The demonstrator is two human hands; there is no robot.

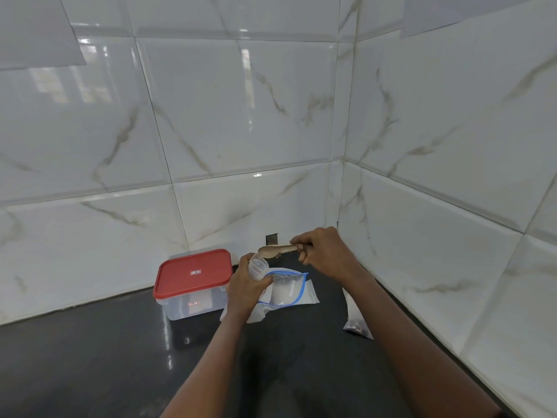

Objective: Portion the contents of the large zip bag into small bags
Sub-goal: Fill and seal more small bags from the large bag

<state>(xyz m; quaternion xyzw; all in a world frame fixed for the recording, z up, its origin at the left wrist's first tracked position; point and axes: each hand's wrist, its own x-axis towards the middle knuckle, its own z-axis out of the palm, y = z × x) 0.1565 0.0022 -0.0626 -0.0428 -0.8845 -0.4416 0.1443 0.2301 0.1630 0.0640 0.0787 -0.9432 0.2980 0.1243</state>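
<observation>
My left hand grips a small clear bag, holding its mouth up. My right hand holds a wooden spoon by the handle, with the bowl tipped right over the small bag's mouth. Below my hands, the large zip bag with a blue zip edge lies open on the black counter. Its contents look pale; I cannot make them out. A small filled bag with dark contents lies by the right wall.
A clear plastic box with a red lid stands left of my hands, against the tiled wall. More flat clear bags lie under the large bag. Tiled walls meet in a corner behind my hands.
</observation>
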